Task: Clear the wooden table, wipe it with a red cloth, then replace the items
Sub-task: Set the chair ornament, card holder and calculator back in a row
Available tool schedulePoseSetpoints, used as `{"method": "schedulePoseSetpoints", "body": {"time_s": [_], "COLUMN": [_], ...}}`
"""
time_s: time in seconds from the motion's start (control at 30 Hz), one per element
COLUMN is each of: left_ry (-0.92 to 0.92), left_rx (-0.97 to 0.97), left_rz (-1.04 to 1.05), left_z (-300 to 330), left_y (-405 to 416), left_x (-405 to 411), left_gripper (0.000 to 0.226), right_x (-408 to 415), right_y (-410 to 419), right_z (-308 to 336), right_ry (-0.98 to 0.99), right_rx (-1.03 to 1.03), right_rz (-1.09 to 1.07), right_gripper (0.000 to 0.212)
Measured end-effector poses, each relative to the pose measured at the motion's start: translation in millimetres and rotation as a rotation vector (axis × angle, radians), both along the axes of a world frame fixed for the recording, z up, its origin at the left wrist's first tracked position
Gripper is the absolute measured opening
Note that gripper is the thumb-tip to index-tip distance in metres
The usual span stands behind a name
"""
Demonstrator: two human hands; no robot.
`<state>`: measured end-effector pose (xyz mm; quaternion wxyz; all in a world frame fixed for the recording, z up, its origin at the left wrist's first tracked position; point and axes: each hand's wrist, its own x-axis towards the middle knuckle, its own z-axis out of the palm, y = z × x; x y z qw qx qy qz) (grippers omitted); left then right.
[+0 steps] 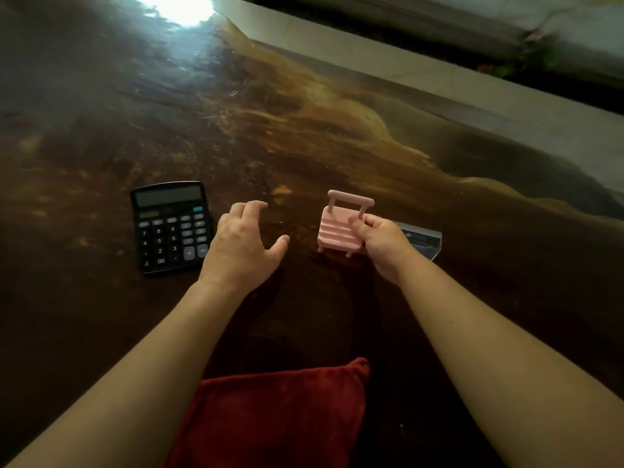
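Observation:
A small pink suitcase-shaped toy [337, 228] with a raised handle is gripped in my right hand [383, 244], just above the dark wooden table [304, 136]. My left hand [243, 241] hovers open over the table, fingers curled, with nothing in it. To its left a black calculator [170, 228] lies flat. A red cloth [273, 417] lies folded at the near edge, between my forearms. Partly hidden behind my right hand is a grey-blue box [423, 239].
A pale wall ledge [439, 79] runs along the table's far right side, with a dark gap and some greenery [526, 59] beyond. Bright light glares off the far table top [182, 8].

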<state>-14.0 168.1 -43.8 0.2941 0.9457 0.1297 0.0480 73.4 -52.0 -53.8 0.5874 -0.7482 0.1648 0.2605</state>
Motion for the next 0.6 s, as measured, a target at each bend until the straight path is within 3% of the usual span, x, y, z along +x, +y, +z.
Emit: {"method": "schedulePoseSetpoints", "body": {"time_s": [0.23, 0.43, 0.6], "left_ry": [-0.002, -0.002, 0.056], "left_rx": [0.000, 0.009, 0.018], "left_rz": [0.006, 0.110, 0.251], "left_z": [-2.1, 5.2, 10.1], "left_y": [19.8, 59.1, 106.1], "left_x": [-9.1, -24.3, -47.6], "left_gripper": [0.069, 0.070, 0.078], "right_x": [-1.7, -3.0, -2.8], "right_y": [-1.0, 18.1, 90.1], "right_z": [19.8, 64.3, 82.4], "right_ry": [-0.175, -0.546, -0.772], "right_rx": [-0.149, -0.424, -0.450], "right_rz": [-0.008, -0.035, 0.301], "right_gripper": [0.065, 0.055, 0.050]}}
